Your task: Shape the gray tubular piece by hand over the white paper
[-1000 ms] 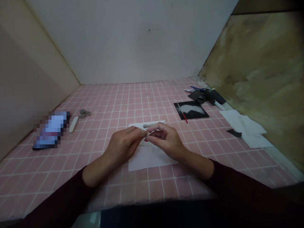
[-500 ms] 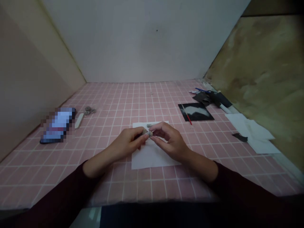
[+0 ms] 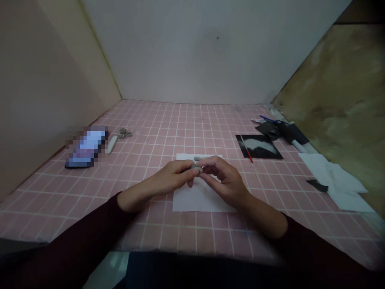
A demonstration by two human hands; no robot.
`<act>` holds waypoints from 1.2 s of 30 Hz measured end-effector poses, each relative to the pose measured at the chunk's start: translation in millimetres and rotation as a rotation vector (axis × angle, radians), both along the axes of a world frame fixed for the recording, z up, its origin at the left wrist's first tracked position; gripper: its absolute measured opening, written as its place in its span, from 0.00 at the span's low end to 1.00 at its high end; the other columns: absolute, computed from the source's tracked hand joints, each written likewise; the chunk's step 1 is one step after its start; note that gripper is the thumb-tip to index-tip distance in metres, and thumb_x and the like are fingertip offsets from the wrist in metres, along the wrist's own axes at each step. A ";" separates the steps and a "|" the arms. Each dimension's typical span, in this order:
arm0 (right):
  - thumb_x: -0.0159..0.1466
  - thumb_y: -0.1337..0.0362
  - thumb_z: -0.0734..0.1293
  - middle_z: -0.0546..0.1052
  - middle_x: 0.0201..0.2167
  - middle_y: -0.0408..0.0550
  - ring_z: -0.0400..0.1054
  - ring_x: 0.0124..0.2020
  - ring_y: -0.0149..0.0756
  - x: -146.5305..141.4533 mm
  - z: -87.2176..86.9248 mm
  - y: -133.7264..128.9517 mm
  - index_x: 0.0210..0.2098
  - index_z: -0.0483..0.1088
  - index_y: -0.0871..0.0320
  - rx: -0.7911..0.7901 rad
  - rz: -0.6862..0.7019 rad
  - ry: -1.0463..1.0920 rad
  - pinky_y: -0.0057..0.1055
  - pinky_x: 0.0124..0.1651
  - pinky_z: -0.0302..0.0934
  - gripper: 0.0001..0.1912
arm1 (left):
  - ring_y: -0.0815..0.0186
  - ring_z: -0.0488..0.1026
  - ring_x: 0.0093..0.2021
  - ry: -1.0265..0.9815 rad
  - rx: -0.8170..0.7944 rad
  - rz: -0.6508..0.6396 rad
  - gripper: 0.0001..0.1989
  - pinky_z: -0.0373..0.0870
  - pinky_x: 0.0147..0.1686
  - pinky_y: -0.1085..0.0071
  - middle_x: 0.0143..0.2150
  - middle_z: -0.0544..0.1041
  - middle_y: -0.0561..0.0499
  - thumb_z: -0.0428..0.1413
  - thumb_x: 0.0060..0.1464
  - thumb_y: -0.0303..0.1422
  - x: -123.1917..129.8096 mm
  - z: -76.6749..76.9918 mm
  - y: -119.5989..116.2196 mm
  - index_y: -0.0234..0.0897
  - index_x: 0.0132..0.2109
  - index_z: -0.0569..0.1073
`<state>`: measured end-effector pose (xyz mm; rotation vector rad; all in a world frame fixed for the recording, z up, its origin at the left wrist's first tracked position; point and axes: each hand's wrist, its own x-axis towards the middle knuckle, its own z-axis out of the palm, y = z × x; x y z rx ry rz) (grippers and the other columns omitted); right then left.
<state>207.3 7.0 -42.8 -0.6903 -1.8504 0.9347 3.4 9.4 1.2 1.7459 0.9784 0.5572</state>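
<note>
Above a white sheet of paper (image 3: 195, 198), my two hands meet at a small greyish-beige piece (image 3: 196, 167), whose kind I cannot make out. My left hand (image 3: 179, 174) is closed on it, with the thumb and forefinger along its sides. The fingertips of my right hand (image 3: 224, 175) pinch its right end, the thumb below and forefinger above. Much of the piece is hidden by the fingers. Just behind the hands, a small grey piece (image 3: 197, 158) lies at the far edge of the paper.
At left lie a blurred phone (image 3: 88, 148), a white flat stick (image 3: 112, 144) and small grey rings (image 3: 123, 133). At right, a red-handled brush (image 3: 249, 154) rests on a black sheet (image 3: 264, 153). Beyond are black scraps (image 3: 290, 131) and white papers (image 3: 345, 178) along the wall.
The whole view has shifted, so the table things appear farther right. Both hands stay over the paper on the small piece, which shows at a slightly different angle between the fingers.
</note>
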 end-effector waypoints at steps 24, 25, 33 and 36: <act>0.66 0.70 0.68 0.75 0.42 0.47 0.73 0.41 0.37 -0.5 2.4 -2.7 0.49 0.71 0.51 0.157 -0.061 -0.082 0.37 0.43 0.72 0.13 | 0.70 0.58 0.24 -0.017 -0.050 -0.006 0.22 0.54 0.26 0.72 0.21 0.62 0.55 0.49 0.62 0.46 -5.5 -5.4 3.9 0.36 0.26 0.70; 0.66 0.70 0.68 0.75 0.42 0.48 0.73 0.41 0.37 -0.6 3.1 -3.2 0.49 0.71 0.51 0.173 -0.065 -0.091 0.37 0.43 0.72 0.13 | 0.70 0.57 0.23 -0.040 -0.092 -0.012 0.22 0.53 0.25 0.72 0.20 0.61 0.56 0.50 0.61 0.47 -5.9 -6.5 4.8 0.36 0.26 0.70; 0.67 0.71 0.66 0.78 0.39 0.48 0.73 0.40 0.39 -3.3 9.6 -5.9 0.46 0.72 0.52 0.341 -0.079 -0.193 0.37 0.40 0.71 0.10 | 0.71 0.57 0.21 -0.079 -0.176 -0.007 0.20 0.51 0.23 0.72 0.18 0.63 0.56 0.54 0.56 0.45 -5.9 -5.8 5.7 0.36 0.23 0.70; 0.67 0.71 0.66 0.77 0.39 0.48 0.73 0.39 0.38 -3.4 10.7 -5.3 0.47 0.72 0.52 0.350 -0.086 -0.205 0.37 0.39 0.71 0.11 | 0.71 0.57 0.21 -0.091 -0.179 -0.011 0.19 0.52 0.24 0.72 0.19 0.64 0.56 0.54 0.57 0.43 -6.4 -7.2 5.7 0.36 0.24 0.71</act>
